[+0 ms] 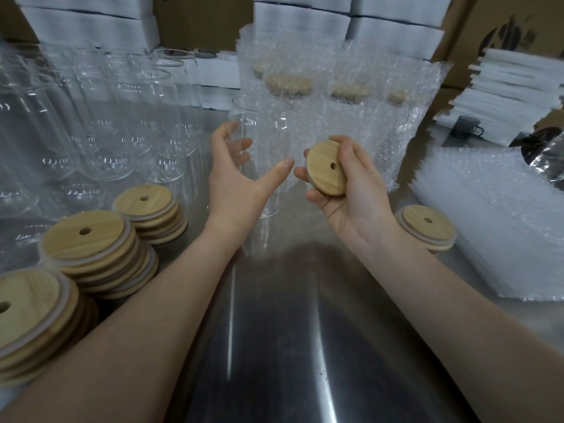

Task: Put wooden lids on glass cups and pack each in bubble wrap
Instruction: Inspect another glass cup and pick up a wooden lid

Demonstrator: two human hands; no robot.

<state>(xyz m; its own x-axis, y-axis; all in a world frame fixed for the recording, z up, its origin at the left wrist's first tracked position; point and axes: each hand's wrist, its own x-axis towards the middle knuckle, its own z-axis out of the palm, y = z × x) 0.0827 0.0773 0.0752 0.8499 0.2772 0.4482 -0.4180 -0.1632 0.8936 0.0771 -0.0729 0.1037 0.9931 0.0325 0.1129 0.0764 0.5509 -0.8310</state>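
A clear glass cup (pixel 265 123) stands upright on the steel table (pixel 290 331) at the centre. My left hand (pixel 235 181) holds it from the left: the fingers show through the glass behind it and the thumb lies across its front. Just right of the cup, my right hand (pixel 351 190) grips a round wooden lid (pixel 325 167) with a small hole, tilted on edge. The lid is beside the cup at mid height, not on its rim.
Stacks of wooden lids (pixel 91 239) lie at the near left, and a short lid stack (pixel 427 227) sits by my right wrist. Several empty glasses (pixel 122 117) fill the left. Bubble-wrapped lidded cups (pixel 345 96) stand behind; bubble wrap sheets (pixel 494 221) are piled right, near a grey mug (pixel 464 126).
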